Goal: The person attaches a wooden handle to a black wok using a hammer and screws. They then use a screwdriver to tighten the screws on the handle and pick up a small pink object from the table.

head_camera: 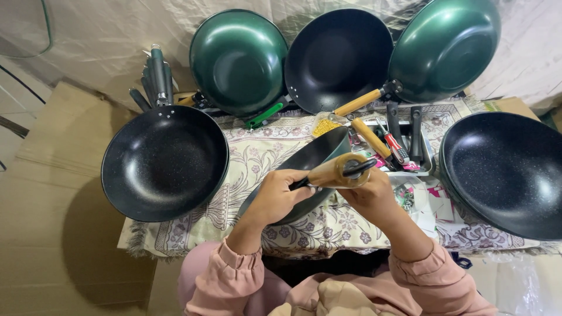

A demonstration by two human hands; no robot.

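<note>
Left hand gripping tilted dark wok at its rim, right hand clasping its wooden handle, screwdriver in tray nearby

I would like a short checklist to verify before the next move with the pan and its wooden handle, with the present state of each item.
1. Left hand grips the pan near its rim: ok.
2. Right hand holds the wooden handle: ok.
3. Handle lined up with the pan's bracket: cannot tell, the hands hide the joint.
4. Tool seated at the handle's end: cannot tell.
5. Screwdriver with the red grip within reach in the tray: ok.
6. Patterned cloth free around the pan: ok.
</note>
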